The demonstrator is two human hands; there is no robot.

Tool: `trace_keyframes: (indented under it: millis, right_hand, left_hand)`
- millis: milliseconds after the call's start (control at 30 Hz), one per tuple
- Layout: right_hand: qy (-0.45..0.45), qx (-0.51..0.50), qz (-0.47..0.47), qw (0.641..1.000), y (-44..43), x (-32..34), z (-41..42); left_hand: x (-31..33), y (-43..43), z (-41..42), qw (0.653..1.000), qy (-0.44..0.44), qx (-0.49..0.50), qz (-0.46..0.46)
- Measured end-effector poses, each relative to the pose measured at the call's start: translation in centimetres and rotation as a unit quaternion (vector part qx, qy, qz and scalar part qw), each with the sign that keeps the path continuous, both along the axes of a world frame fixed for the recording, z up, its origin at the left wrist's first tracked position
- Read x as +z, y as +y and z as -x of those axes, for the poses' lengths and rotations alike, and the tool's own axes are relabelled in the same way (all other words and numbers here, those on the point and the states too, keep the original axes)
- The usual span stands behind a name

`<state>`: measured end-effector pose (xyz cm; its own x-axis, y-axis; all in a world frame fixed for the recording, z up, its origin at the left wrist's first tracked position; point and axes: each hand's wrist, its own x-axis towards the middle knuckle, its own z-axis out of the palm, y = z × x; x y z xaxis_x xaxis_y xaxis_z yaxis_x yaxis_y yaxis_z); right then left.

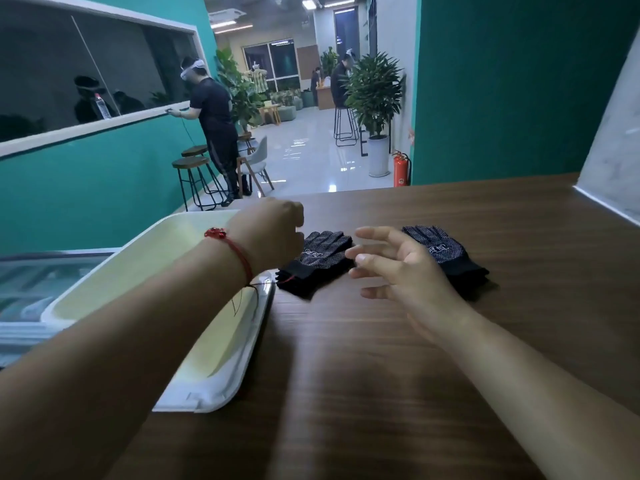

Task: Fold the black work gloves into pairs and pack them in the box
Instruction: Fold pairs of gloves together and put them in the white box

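Observation:
Two stacks of black dotted work gloves lie on the brown wooden table (381,375). The left stack (317,259) sits beside the white box's (214,382) right rim. The right stack (446,254) lies farther right, partly hidden behind my right hand (398,268). That hand hovers between the stacks with fingers spread, palm facing left, holding nothing. My left hand (273,233), with a red string bracelet on its wrist, hangs curled just left of the left stack, above the box's far corner; its fingers are hidden. The box's pale yellow inside holds nothing visible.
The box overhangs the table's left edge, with a glass-topped case (31,289) below it. A grey wall panel (613,161) borders the table's far right. Beyond the far edge are a corridor, stools, plants, a fire extinguisher (401,169) and people standing.

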<state>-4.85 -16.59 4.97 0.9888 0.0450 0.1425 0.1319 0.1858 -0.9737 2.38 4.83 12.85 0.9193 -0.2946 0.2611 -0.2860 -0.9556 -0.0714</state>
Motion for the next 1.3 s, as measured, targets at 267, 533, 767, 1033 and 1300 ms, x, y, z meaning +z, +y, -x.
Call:
trace_keyframes:
  millis: [267, 533, 767, 1033, 1300]
  right_hand:
    - [-0.080, -0.118, 0.200, 0.969, -5.2, -3.3, -1.0]
    - [-0.133, -0.198, 0.594, 0.768, -7.9, -7.8, -1.9]
    - [-0.125, -0.282, 0.627, 0.715, -9.5, -8.7, -3.2]
    - [-0.065, -0.258, 0.652, 0.710, -9.7, -8.5, -3.1]
    - [-0.058, -0.252, 0.646, 0.718, -9.6, -8.3, -2.9]
  left_hand:
    - [-8.5, -2.5, -2.5, 0.996, 0.046, 0.051, 0.058]
    - [-13.4, -1.7, -3.0, 0.990, -0.026, 0.075, 0.119]
    - [-15.1, -1.5, -3.6, 0.973, -0.090, 0.094, 0.190]
    - [-14.2, -3.3, -1.4, 0.958, -0.178, -0.005, 0.227]
    - [-14.1, -6.4, 2.6, 0.960, 0.005, -0.201, 0.193]
